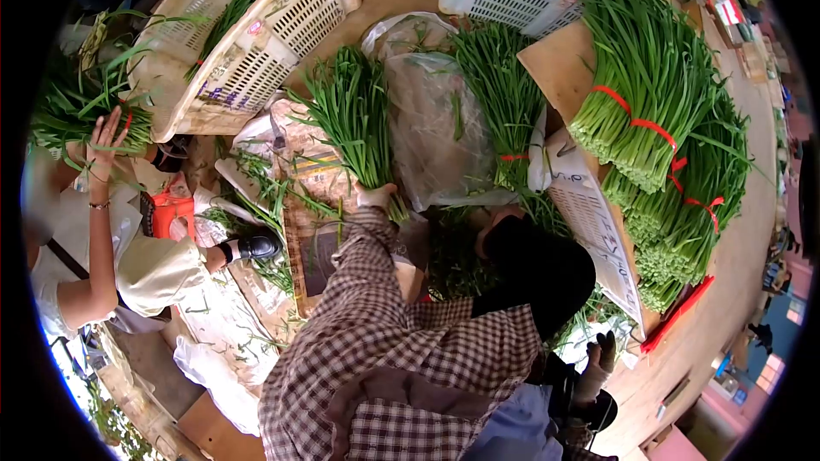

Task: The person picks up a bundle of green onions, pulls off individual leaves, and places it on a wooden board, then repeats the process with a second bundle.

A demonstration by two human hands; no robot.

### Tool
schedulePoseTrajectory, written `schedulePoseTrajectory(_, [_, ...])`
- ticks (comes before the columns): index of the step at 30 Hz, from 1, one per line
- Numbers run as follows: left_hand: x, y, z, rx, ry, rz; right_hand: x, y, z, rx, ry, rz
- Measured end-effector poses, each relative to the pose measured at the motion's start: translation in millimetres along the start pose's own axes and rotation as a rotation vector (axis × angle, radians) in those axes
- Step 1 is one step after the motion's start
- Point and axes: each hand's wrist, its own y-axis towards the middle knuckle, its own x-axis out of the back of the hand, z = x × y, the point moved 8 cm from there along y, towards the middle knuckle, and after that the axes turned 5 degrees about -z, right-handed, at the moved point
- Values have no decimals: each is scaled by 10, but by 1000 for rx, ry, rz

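My left hand [374, 196], at the end of a brown checked sleeve, is closed around the lower stems of a bunch of green chives [350, 115]. Its leaves spread away from me over brown cardboard. Low on the right, beside my body, my right hand [592, 369] shows a greyish glove with dark fingertips. Those fingers are stretched and apart, holding nothing visible. A second chive bunch [504, 94], tied with a red band, lies beyond a clear plastic sheet [436, 128].
White slatted crates [282, 38] stand at the back. On the right, banded chives [653, 137] are stacked on a board over another crate [589, 213]. At left sits a co-worker, whose hand [104, 138] touches greens. A red stool [171, 209] stands nearby; loose leaves litter the floor.
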Motion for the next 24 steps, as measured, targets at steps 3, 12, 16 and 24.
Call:
schedulePoseTrajectory(3, [220, -747, -517, 124, -776, 838, -106, 20, 46, 23, 9, 44])
schedulePoseTrajectory(12, [791, -3159, -1712, -776, -856, 1581, -859, -196, 1850, 518, 225, 361])
schedulePoseTrajectory(16, [851, -4629, -2393, -998, -528, 1792, -883, -676, 2769, 927, 284, 526])
schedulePoseTrajectory(24, [121, -6157, -1817, -1615, 395, 1450, 286, -491, 2142, 476, 872, 273])
